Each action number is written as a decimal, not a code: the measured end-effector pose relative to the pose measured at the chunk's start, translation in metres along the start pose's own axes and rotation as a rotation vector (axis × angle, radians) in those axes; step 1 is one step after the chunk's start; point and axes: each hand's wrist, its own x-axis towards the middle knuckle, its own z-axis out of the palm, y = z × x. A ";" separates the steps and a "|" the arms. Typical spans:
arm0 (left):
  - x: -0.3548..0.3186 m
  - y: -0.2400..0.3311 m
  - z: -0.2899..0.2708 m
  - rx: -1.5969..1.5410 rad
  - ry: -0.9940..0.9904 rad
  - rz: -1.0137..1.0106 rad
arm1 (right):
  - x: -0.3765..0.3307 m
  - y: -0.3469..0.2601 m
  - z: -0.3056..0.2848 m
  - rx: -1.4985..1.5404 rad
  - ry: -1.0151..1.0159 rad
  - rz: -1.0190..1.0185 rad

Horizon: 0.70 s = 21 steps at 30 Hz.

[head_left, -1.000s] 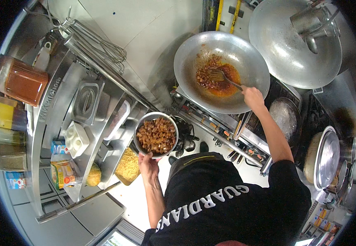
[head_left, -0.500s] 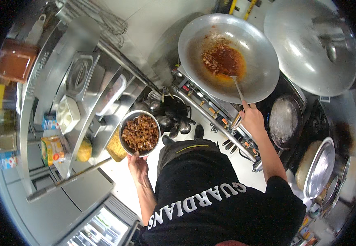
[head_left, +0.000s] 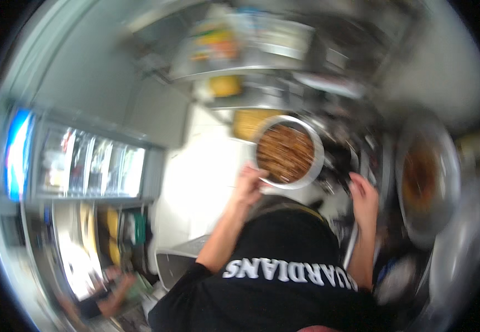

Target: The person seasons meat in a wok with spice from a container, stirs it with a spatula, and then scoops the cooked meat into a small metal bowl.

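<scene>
1. Gripping the rim of a round metal bowl, the left hand is clamped on its lower left edge.
2. This bowl sits near the picture's middle, mouth facing the camera, filled with brown chopped food; being round, it shows no long axis.
3. Whether the right hand is closed or apart cannot be told through the blur.
4. A wok with reddish sauce lies to the right of that hand.

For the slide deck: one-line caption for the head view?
Motion-blurred kitchen: left hand holds a metal bowl of brown chopped food; right hand hangs near the wok.
</scene>
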 end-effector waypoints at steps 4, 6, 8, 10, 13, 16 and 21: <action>-0.038 0.034 -0.066 -0.139 0.023 0.095 | 0.001 -0.027 0.131 0.381 -0.287 0.237; -0.074 0.052 -0.107 -0.228 0.050 0.126 | -0.014 -0.038 0.182 0.513 -0.419 0.360; -0.109 0.055 -0.166 -0.249 0.156 0.221 | -0.033 -0.043 0.243 0.633 -0.593 0.419; -0.145 0.063 -0.214 -0.245 0.279 0.318 | -0.041 -0.044 0.305 0.700 -0.811 0.477; -0.185 0.084 -0.257 -0.309 0.443 0.439 | -0.044 -0.089 0.374 0.646 -1.044 0.596; -0.236 0.097 -0.301 -0.344 0.595 0.564 | -0.069 -0.118 0.460 0.594 -1.255 0.716; -0.325 0.095 -0.328 -0.436 0.997 0.750 | -0.126 -0.158 0.585 0.318 -1.712 0.813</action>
